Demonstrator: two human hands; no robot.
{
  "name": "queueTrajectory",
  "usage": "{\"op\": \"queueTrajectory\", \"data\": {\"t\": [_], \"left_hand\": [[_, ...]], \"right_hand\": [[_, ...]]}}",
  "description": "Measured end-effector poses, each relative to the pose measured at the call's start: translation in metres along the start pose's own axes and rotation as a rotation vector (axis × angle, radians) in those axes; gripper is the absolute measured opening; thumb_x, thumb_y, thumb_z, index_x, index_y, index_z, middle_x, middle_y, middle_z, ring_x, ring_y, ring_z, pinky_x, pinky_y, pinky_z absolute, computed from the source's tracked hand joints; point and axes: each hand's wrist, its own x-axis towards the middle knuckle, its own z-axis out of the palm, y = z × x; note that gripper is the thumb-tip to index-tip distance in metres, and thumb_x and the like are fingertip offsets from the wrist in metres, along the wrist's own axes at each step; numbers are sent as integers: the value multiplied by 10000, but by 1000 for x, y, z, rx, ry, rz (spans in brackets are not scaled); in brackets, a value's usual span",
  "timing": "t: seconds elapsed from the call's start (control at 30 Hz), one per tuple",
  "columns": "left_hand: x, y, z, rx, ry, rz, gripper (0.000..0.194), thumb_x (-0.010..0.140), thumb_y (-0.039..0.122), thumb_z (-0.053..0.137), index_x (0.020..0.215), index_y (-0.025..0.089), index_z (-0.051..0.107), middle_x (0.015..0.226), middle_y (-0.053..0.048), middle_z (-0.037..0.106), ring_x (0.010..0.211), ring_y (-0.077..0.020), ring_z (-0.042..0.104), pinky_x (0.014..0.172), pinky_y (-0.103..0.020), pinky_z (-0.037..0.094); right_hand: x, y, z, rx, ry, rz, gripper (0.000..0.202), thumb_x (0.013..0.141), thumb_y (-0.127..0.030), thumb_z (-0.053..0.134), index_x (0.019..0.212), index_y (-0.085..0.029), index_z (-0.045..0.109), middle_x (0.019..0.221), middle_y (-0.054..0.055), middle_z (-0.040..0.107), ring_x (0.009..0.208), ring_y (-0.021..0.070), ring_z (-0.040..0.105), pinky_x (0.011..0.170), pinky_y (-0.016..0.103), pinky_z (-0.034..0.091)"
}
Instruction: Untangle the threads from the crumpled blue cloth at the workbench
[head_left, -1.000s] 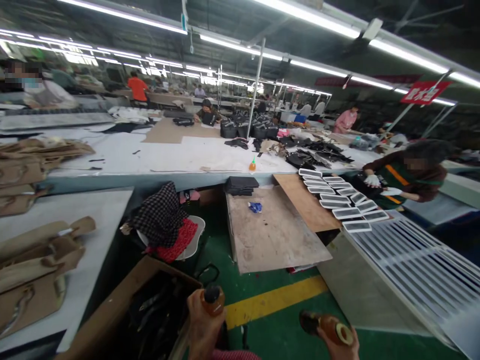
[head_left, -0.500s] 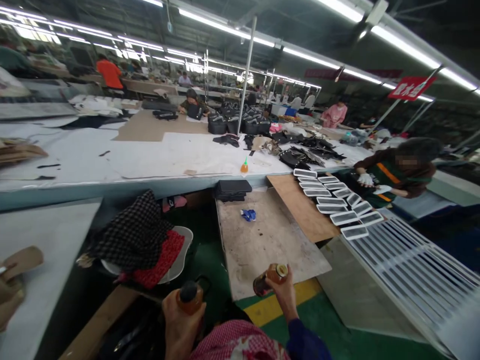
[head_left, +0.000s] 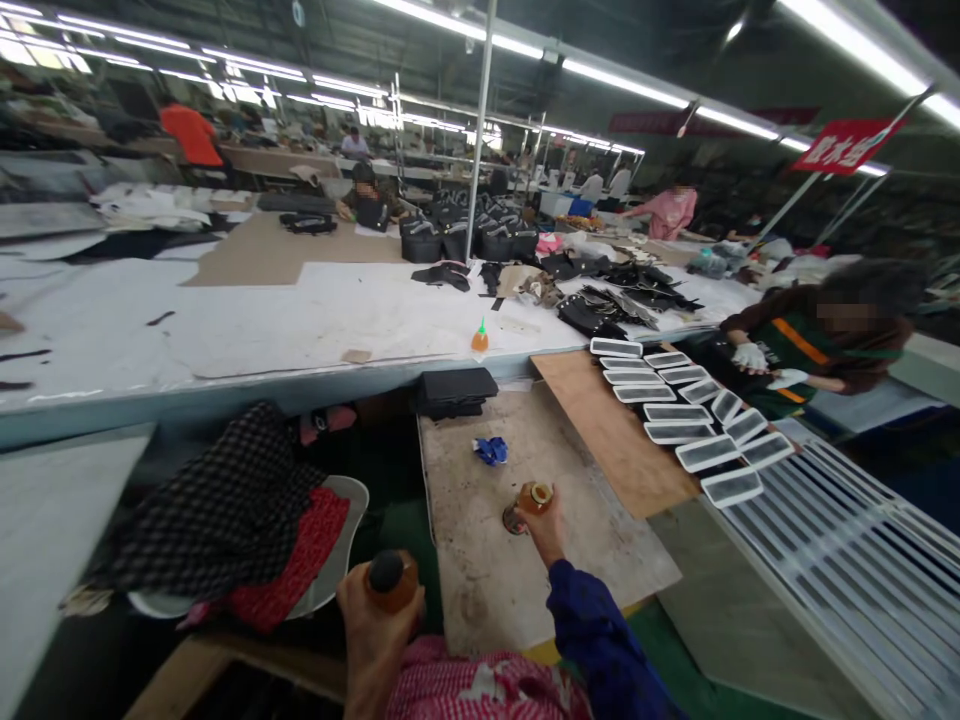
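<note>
My left hand (head_left: 375,625) is wrapped round a bottle of amber liquid with a dark cap (head_left: 387,575), held low in front of the checked apron. My right hand (head_left: 546,522) grips an uncapped amber bottle (head_left: 537,496); its round mouth faces up toward me, and its darker lower part shows at the left of the fingers. This second bottle is over a stained board (head_left: 480,560); whether it touches the board I cannot tell. Beyond it on the board lies a crumpled blue wad (head_left: 491,451). Farther back, a stack of black panels (head_left: 456,391) sits at the board's far edge.
A small orange squeeze bottle with a green tip (head_left: 480,340) stands on the long white table (head_left: 360,320). White-framed dark pieces (head_left: 667,412) lie on a brown board and slatted rack (head_left: 847,530) at right, beside a gloved co-worker (head_left: 817,340). Checked cloth (head_left: 217,500) fills a chair at left.
My right hand has moved forward with the open bottle, from near the board's front edge to over its middle. My left hand still holds the capped bottle. The view has shifted slightly.
</note>
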Motion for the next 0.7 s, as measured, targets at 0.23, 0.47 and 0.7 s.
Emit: {"op": "queueTrajectory", "data": {"t": [0.23, 0.47, 0.7], "left_hand": [[35, 42, 37, -50, -120, 9, 507, 698, 295, 698, 1129, 195, 450, 1147, -107, 433, 1094, -299, 487, 1017, -556, 451], [92, 55, 94, -65, -435, -40, 551, 620, 317, 732, 1083, 156, 480, 1100, -94, 444, 1084, -303, 503, 1009, -538, 463], [175, 46, 141, -105, -725, 56, 533, 647, 328, 633, 1125, 167, 461, 1127, -90, 459, 1070, -284, 562, 1011, -503, 482]], "right_hand": [[23, 1, 6, 17, -30, 5, 1220, 546, -534, 803, 1523, -99, 217, 1334, 225, 555, 1248, 364, 523, 1071, 474, 399], [25, 3, 17, 112, 69, 67, 1104, 587, -457, 794, 1506, -151, 262, 1293, 177, 594, 1205, 355, 567, 1043, 501, 427], [36, -12, 34, 152, 131, 167, 998, 563, -351, 783, 1445, -195, 344, 1259, 127, 622, 1160, 312, 608, 1045, 499, 443]]}}
